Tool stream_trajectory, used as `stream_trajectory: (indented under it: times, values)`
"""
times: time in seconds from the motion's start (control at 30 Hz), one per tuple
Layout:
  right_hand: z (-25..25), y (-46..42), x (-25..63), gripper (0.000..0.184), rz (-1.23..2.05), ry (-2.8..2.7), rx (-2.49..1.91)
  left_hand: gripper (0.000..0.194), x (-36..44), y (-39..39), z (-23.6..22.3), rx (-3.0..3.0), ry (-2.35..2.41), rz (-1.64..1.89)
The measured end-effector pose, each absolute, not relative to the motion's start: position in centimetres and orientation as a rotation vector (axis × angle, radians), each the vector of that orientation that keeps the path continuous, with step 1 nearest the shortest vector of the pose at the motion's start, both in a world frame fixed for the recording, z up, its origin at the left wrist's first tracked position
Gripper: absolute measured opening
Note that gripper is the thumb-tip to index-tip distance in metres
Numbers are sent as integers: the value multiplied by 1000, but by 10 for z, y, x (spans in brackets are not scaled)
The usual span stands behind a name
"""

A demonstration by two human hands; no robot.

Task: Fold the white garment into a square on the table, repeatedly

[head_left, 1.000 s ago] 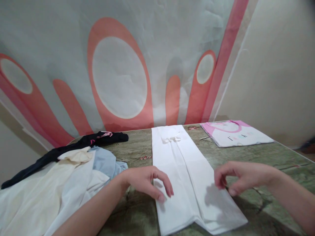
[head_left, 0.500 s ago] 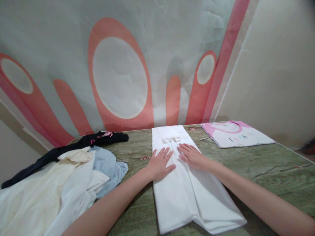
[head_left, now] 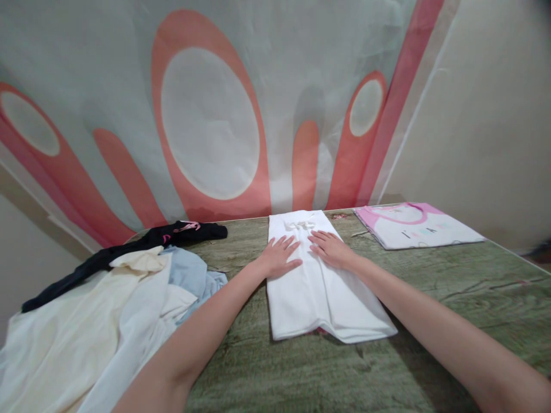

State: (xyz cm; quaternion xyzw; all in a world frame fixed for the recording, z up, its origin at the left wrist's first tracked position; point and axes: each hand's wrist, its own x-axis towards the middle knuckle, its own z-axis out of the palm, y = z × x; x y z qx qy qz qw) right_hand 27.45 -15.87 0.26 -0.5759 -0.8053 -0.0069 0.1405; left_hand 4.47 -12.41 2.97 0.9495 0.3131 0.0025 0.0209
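A white folded garment (head_left: 297, 307) with a small bow-like detail near its far end lies lengthwise on the table in front of me. My left hand (head_left: 278, 257) rests flat on its left side, fingers spread and pointing away from me. On its right side my right hand (head_left: 331, 249) also lies palm down with fingers stretched out. Neither hand grips the cloth. The garment's near edge is slightly wavy, with a small raised gap in the middle.
To the left lies a loose pile of cream and white clothes (head_left: 81, 327), a light blue cloth (head_left: 187, 269) and a black garment (head_left: 103, 258). A folded pink and white shirt (head_left: 434, 228) lies at the back right of the wood-patterned table (head_left: 473, 304). Behind stands a printed wall covering (head_left: 210, 126).
The white garment has slid away from me with both hands flat on it, and its near edge now lies farther from me. The view has tilted down slightly.
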Motion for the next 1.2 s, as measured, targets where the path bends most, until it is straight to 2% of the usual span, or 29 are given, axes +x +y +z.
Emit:
stream_trajectory:
  times: [0.13,0.23,0.43,0.6,0.8,0.87,0.97,1.1,1.2]
  values:
    - [7,-168,275,42,-92,-2232,-1628,58,43,-151,34,2922,984,63]
    - [9,-198,272,37,-89,-2204,-1492,57,31,-195,39,2899,781,57]
    - [30,-290,249,23,250,-2321,-1164,63,0,-271,58,2835,502,84]
    - [48,-322,235,9,602,-2399,-1059,26,-9,-286,73,2832,668,65]
    - [44,-322,234,10,836,-2269,-1041,25,-21,-283,86,2847,773,-95]
    - [46,-323,235,11,848,-2268,-1009,18,-25,-283,92,2827,712,-93]
    - [44,-319,242,17,755,-2231,-1049,19,-24,-282,95,2784,664,-10]
    - [24,-300,258,32,280,-2153,-1402,37,-14,-272,79,2813,821,130]
    - [4,-292,265,50,32,-2238,-1637,54,-7,-259,58,2849,928,52]
